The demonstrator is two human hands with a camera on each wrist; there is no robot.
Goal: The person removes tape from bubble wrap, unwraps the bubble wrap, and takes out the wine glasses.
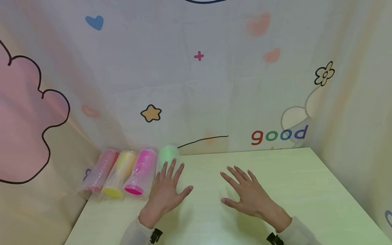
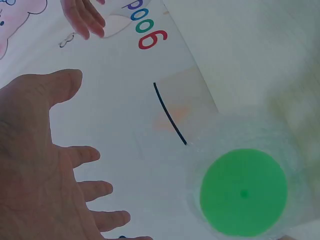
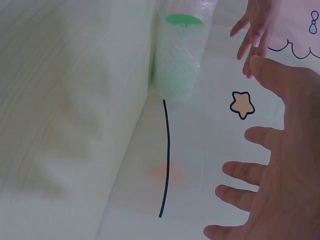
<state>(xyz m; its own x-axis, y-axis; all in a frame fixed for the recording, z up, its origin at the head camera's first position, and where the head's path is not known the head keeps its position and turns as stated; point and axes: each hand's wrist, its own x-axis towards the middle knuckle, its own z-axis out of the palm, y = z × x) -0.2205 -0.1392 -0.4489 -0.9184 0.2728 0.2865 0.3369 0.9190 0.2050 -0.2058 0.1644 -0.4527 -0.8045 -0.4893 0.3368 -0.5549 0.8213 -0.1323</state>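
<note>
My left hand (image 1: 165, 192) hovers over the table with its fingers spread and holds nothing. Beyond its fingertips lies a green cylinder in clear bubble wrap (image 1: 167, 154), partly hidden by the hand in the head view. In the left wrist view its flat green end (image 2: 244, 192) faces the camera. My right hand (image 1: 252, 195), also spread and holding nothing, is above the table to the right. Left of the left hand lie a pink wrapped cylinder (image 1: 142, 172), a yellow wrapped cylinder (image 1: 120, 173) and a red wrapped cylinder (image 1: 103, 170), side by side.
A pale wood-grain table (image 1: 306, 190) spans the front. A printed curtain (image 1: 190, 85) with hearts, a star and the word "good" hangs behind its back edge and along both sides. The cylinders lie at the table's back left corner.
</note>
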